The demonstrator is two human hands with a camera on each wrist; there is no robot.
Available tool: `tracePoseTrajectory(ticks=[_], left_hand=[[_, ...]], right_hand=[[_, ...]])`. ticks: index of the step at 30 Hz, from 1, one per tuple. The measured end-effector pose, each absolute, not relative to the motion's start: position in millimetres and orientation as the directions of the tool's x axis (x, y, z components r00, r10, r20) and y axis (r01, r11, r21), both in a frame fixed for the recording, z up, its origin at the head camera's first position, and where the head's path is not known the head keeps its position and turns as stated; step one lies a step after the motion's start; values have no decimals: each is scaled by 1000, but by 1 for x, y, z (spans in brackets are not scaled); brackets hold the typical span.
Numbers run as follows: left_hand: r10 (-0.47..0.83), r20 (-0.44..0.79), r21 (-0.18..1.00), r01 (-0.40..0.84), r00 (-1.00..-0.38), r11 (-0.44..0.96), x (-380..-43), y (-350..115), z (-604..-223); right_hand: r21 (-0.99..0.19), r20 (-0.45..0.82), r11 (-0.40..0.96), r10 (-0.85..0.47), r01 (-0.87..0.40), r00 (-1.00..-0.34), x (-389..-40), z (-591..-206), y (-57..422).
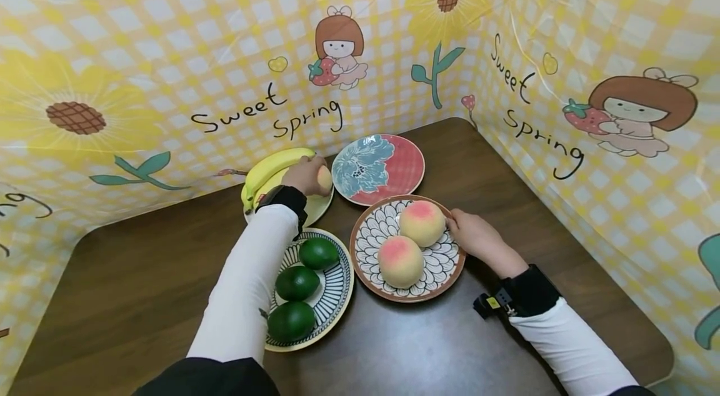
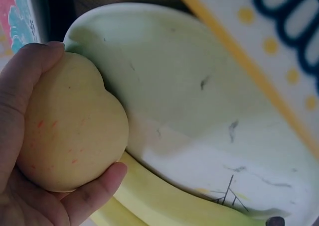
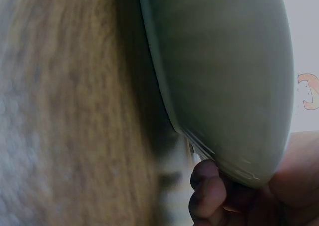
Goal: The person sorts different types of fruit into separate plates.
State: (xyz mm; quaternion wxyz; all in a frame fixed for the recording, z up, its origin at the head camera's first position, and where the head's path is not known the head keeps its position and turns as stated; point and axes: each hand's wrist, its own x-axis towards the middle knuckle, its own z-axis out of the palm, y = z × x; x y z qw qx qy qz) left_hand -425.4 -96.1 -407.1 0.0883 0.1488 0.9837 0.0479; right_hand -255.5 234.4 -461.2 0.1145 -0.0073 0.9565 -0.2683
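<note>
At the back left, my left hand (image 1: pixel 304 174) grips a peach (image 2: pixel 75 121) with the thumb and fingers spread round its sides. That peach is over the right side of a pale green plate (image 1: pixel 320 208), close beside yellow bananas (image 1: pixel 275 168). My right hand (image 1: pixel 478 237) pinches the right rim of a brown-edged, petal-patterned plate (image 1: pixel 374 227). Two pink-topped peaches (image 1: pixel 400 262) sit on this plate. From the right wrist view, the plate's pale underside (image 3: pixel 224 76) shows, with the fingers curled under the edge.
Under my left forearm, a striped plate (image 1: pixel 340 305) bears dark green oval fruits (image 1: pixel 297 283). A red and blue flower plate (image 1: pixel 402 171) lies at the back between the hands. Yellow checked cloth (image 1: pixel 382 21) walls the back and right of the wooden table (image 1: pixel 140 296).
</note>
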Motion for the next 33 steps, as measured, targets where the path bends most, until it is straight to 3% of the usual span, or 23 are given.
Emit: tracePoseTrajectory(ticks=[13,23,33], left_hand=[[398,-156,186,369,-904,911,-408,-108,-381],[545,-85,162,528,-834,834,-385,-85,-370],[617,-84,169,599,-782,783,-366,-68,-369]], right_hand=[[-509,-221,859,-78,46,-972,-258,-460,232],[-512,-231,858,-77,54,-970,-256,-459,232],[-518,-221,854,-88,40,-971,-257,-460,233]])
